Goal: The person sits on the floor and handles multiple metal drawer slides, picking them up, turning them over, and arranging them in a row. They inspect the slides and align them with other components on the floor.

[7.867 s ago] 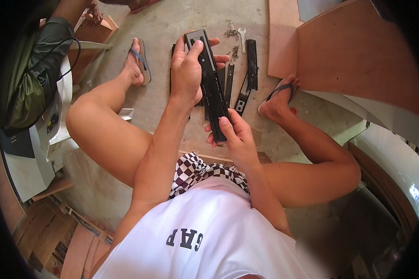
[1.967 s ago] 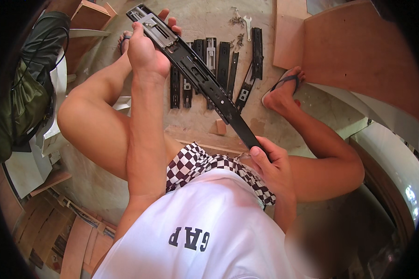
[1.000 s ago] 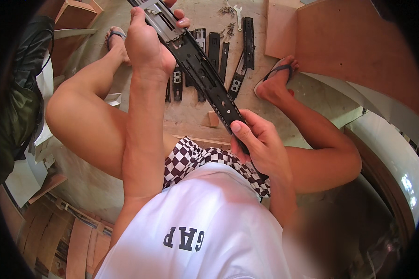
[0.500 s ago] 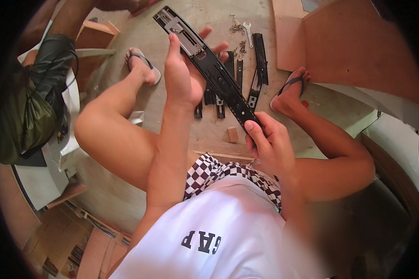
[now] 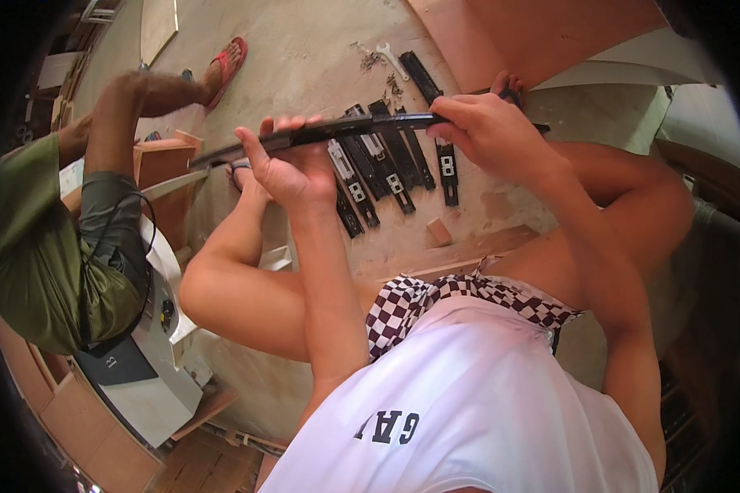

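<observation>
A long black drawer slide point(image 5: 349, 127) is held nearly level in front of me, edge-on. My left hand point(image 5: 292, 164) cradles its left part from below, palm up, the fingers behind it and the thumb on the near side. My right hand point(image 5: 497, 135) pinches it near the right end between thumb and fingers. The stretch between my hands looks stepped, with a thinner section toward the right. Beneath it on the floor lie several more black slides point(image 5: 399, 156) with pale metal parts, partly covered by the held one.
An open-end wrench point(image 5: 393, 62) and loose screws point(image 5: 372, 62) lie beyond the slides. A small wood block point(image 5: 438, 232) is near my shorts. Reddish-brown panels point(image 5: 543, 37) stand far right. At left sits another person in green point(image 5: 37, 246), one foot in a red sandal point(image 5: 224, 72).
The slide has swung from a steep slant to nearly level and now spans a longer stretch. My right hand has risen and my left hand has lowered slightly. The view has shifted left.
</observation>
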### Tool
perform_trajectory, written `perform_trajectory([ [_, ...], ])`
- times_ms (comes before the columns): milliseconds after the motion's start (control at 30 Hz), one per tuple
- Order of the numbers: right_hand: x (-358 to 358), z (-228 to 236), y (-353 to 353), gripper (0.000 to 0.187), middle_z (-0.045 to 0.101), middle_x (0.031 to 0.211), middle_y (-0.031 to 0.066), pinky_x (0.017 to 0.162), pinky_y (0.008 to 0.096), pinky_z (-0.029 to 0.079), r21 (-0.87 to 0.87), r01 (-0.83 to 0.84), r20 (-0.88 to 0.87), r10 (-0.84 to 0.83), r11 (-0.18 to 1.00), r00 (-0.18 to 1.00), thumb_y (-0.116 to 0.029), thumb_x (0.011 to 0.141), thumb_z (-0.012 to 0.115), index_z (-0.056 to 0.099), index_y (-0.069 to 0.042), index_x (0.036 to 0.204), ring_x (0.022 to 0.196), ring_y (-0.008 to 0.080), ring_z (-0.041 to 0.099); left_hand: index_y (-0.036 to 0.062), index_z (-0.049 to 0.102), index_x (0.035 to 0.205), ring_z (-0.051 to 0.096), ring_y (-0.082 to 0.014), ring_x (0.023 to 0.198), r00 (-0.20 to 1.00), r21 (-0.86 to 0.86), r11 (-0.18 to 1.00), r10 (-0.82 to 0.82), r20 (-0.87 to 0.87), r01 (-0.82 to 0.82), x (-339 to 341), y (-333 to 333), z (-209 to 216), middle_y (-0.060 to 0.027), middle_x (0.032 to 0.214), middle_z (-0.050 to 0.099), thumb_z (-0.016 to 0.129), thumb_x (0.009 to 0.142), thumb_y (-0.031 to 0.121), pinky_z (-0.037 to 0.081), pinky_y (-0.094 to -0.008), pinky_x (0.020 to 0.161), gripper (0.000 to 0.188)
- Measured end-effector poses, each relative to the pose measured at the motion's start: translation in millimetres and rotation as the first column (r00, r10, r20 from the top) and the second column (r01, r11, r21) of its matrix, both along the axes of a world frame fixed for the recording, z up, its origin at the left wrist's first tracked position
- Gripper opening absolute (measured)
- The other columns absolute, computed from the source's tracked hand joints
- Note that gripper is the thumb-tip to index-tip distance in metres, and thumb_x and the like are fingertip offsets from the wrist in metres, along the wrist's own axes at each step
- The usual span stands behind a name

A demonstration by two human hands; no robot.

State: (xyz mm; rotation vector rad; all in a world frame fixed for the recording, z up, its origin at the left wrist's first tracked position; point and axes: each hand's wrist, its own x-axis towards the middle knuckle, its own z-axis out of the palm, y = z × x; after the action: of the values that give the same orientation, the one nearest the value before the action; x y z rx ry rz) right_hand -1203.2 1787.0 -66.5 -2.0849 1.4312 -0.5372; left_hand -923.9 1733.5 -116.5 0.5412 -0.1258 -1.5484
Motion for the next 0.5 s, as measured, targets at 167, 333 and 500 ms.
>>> perform_trajectory([
  [167, -1.2, -4.1, 3.1, 0.028, 0.065, 0.089, 0.0120, 0.074, 0.0455, 0.054, -0.285, 0.085, 0.030, -0.080, 0.955, 0.996, -0.028, 0.092, 0.073, 0.069, -0.008, 0.111, 0.084, 0.0349, 0.067, 0.0047, 0.061, 0.090, 0.057, -0.0202, 0.076, 0.986, -0.140, 0.990, -0.024, -0.165, 0.001, -2.2, 2.6, 11.2, -0.0043, 0.071, 0.051, 0.063, 0.088, 0.024, 0.046, -0.0426, 0.093, 0.019],
  [333, -6.1, -2.6, -1.7, 0.057, 0.070, 0.103, 0.0119, 0.075, 0.0408, 0.056, -0.255, 0.094, -0.020, -0.103, 0.962, 0.995, -0.024, 0.090, 0.077, 0.058, -0.010, 0.142, 0.087, 0.0313, 0.069, 0.0042, 0.055, 0.090, 0.057, -0.0196, 0.076, 0.990, -0.059, 0.996, 0.062, -0.127, -0.070, 1.1, -0.8, 6.1, -0.0057, 0.074, 0.051, 0.060, 0.083, 0.018, 0.046, -0.0483, 0.103, 0.017],
  [500, -9.8, 1.0, -1.8, 0.059, 0.068, 0.101, 0.0115, 0.073, 0.0416, 0.056, -0.219, 0.104, -0.014, -0.109, 0.970, 0.994, -0.023, 0.090, 0.077, 0.057, -0.013, 0.144, 0.084, 0.0314, 0.069, 0.0046, 0.054, 0.089, 0.057, -0.0200, 0.076, 0.995, -0.028, 0.999, 0.043, -0.094, -0.045, 5.4, -3.0, -1.5, -0.0058, 0.075, 0.051, 0.058, 0.088, 0.018, 0.048, -0.0475, 0.100, 0.014],
])
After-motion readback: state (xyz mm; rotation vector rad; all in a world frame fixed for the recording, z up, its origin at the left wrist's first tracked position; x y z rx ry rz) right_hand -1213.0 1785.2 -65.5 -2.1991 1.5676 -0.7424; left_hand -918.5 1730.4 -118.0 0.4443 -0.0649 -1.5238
